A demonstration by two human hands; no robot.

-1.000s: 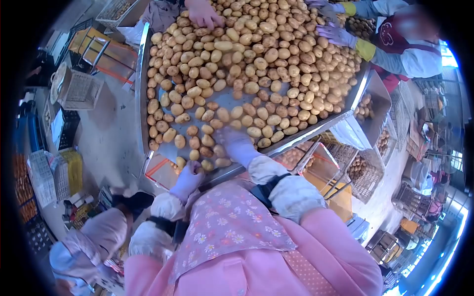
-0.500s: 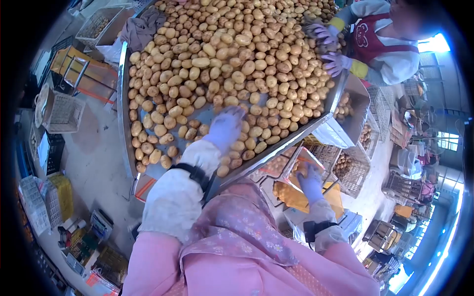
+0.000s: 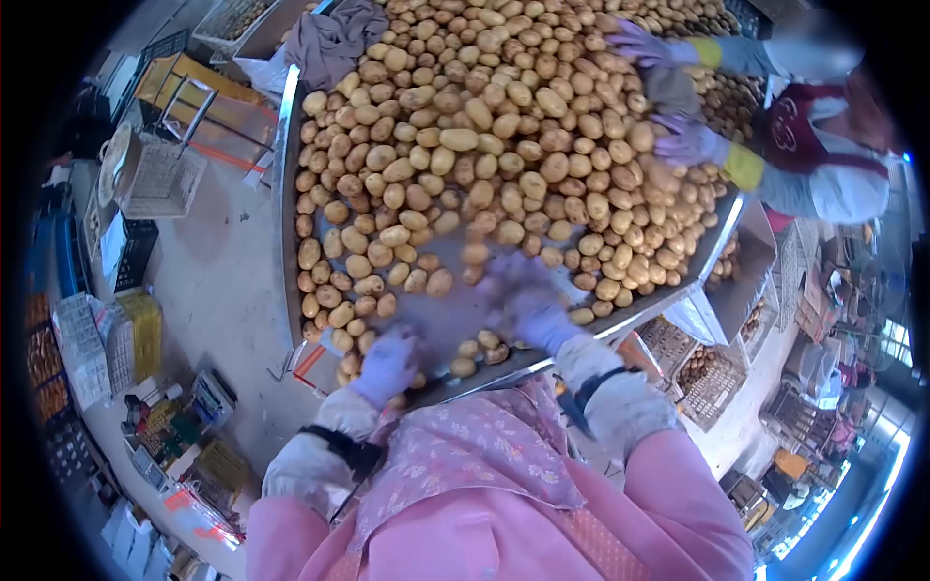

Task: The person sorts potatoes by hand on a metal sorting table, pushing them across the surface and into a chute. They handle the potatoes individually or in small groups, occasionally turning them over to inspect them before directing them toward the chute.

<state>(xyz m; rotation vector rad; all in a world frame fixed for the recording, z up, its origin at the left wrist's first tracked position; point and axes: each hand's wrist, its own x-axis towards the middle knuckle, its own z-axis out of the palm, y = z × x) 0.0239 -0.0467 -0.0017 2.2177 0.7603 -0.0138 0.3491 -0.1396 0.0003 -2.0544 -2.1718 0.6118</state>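
A wide heap of potatoes (image 3: pixel 552 145) lies on a metal-rimmed sorting table (image 3: pixel 288 213). My left hand (image 3: pixel 386 368), in a pale purple glove, is low over the near left part, beside a few potatoes at the rim. Its fingertips are blurred. My right hand (image 3: pixel 535 308), gloved the same way, is over the near edge of the heap, its fingers smeared by motion. Whether either hand holds a potato is not visible. A few loose potatoes (image 3: pixel 465 366) lie between the hands at the table's near edge.
Across the table to the right, a co-worker's gloved hands (image 3: pixel 690 142) touch the heap, with a grey cloth between them. Another grey cloth (image 3: pixel 339 41) lies at the far left corner. Crates of potatoes (image 3: pixel 699 373) stand below the right edge. A basket (image 3: pixel 165 179) stands left.
My right hand has come from the crates beside the table onto the tabletop. My left hand has drawn back toward the near left edge. More bare tabletop shows, and the view has shifted.
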